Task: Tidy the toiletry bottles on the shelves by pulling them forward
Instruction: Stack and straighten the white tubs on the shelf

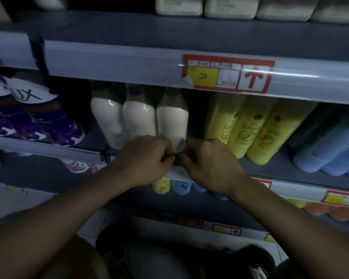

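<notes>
Three white bottles with dark caps (pixel 141 115) stand in a row on the middle shelf (pixel 270 168). Both hands meet at the shelf's front edge below the rightmost white bottle (pixel 172 121). My left hand (pixel 143 160) and my right hand (pixel 210 162) have curled fingers that pinch a small dark thing (pixel 176 157) on the rail between them. What that dark thing is cannot be made out. Neither hand holds a bottle. Yellow bottles (pixel 248 127) stand to the right of the white ones.
Purple bottles (pixel 34 117) fill the left of the shelf and blue bottles (pixel 326 150) the right. A price tag with a red arrow (pixel 229 74) hangs on the upper rail. More bottles sit on the shelf below (pixel 169 186). White containers (pixel 210 5) stand above.
</notes>
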{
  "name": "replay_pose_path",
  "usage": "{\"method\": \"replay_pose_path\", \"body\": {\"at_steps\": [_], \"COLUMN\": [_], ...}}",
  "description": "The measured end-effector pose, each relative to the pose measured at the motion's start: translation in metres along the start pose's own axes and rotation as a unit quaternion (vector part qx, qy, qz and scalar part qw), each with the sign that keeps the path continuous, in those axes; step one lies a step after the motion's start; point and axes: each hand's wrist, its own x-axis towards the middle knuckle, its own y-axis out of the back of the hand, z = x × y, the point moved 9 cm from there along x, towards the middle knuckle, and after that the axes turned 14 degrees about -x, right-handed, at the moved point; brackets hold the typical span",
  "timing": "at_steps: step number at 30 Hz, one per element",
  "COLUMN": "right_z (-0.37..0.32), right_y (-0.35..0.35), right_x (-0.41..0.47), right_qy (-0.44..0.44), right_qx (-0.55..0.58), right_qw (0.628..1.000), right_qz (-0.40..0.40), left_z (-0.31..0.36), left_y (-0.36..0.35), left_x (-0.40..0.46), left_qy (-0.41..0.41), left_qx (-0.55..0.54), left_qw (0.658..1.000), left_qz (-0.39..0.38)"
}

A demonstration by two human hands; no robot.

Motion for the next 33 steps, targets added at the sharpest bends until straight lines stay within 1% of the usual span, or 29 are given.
{"method": "replay_pose_path", "body": {"at_steps": [6, 11, 13, 16, 19, 21, 23, 25, 27, 29, 33], "right_z": [-0.011, -0.029, -0.036, -0.044, -0.046, -0.041, -0.033, -0.019, -0.003, 0.011, 0.021], "right_y": [0.037, 0.097, 0.123, 0.169, 0.212, 0.236, 0.256, 0.272, 0.281, 0.287, 0.292], "right_x": [-0.015, -0.035, -0.045, -0.061, -0.072, -0.071, -0.06, -0.038, -0.008, 0.025, 0.08], "right_qy": [-0.008, 0.005, 0.018, 0.046, 0.066, 0.066, 0.059, 0.038, 0.003, -0.036, -0.065], "right_qx": [0.052, 0.098, 0.105, 0.11, 0.09, 0.063, 0.043, 0.025, -0.009, -0.062, -0.176], "right_qw": [0.998, 0.988, 0.983, 0.97, 0.95, 0.941, 0.939, 0.944, 0.955, 0.966, 0.969], "right_qz": [0.044, 0.12, 0.146, 0.21, 0.291, 0.325, 0.337, 0.326, 0.298, 0.25, 0.163], "left_z": [0.022, 0.07, 0.1, 0.146, 0.172, 0.175, 0.166, 0.151, 0.139, 0.131, 0.113], "left_y": [0.035, 0.094, 0.12, 0.16, 0.194, 0.211, 0.225, 0.234, 0.239, 0.241, 0.24], "left_x": [-0.01, -0.031, -0.045, -0.067, -0.074, -0.063, -0.04, -0.011, 0.016, 0.042, 0.097], "left_qy": [-0.02, -0.074, -0.138, -0.235, -0.272, -0.26, -0.215, -0.163, -0.123, -0.093, -0.032], "left_qx": [-0.043, -0.091, -0.097, -0.099, -0.098, -0.101, -0.11, -0.11, -0.092, -0.069, -0.007], "left_qw": [0.997, 0.982, 0.966, 0.929, 0.9, 0.898, 0.91, 0.927, 0.944, 0.96, 0.981], "left_qz": [0.057, 0.147, 0.197, 0.269, 0.325, 0.342, 0.338, 0.319, 0.292, 0.256, 0.191]}}
